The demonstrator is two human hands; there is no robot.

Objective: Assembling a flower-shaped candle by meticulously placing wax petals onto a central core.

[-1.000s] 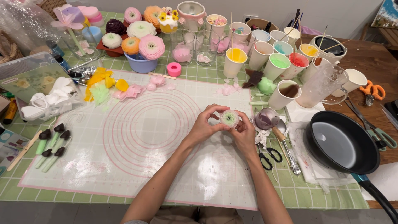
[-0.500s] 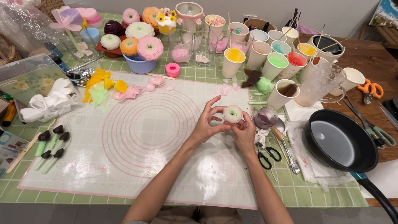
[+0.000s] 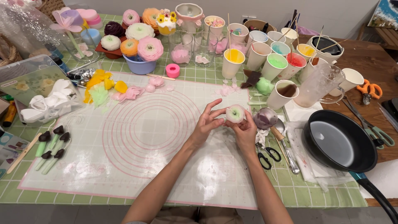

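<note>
Both hands have lifted slightly, left hand [image 3: 206, 123] and right hand [image 3: 245, 132] pinching a pale wax flower [image 3: 235, 113]. They hover over the white silicone mat [image 3: 124, 157] on a green checked tablecloth [image 3: 323, 193], black pan [image 3: 338, 141] to the right.

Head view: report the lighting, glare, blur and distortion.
Head view: even, soft indoor light with faint shadows; glare patches on the glossy mat and a sheen inside the black pan; the hands and flower are sharp; wide-angle lens bends the table edges.

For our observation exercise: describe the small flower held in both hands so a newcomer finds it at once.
Start at the translucent mat with pink rings. Above its right edge, the left hand and right hand hold a small round pale-pink layered flower. Unlike the flowers at the table's back, it has a green centre.
</note>
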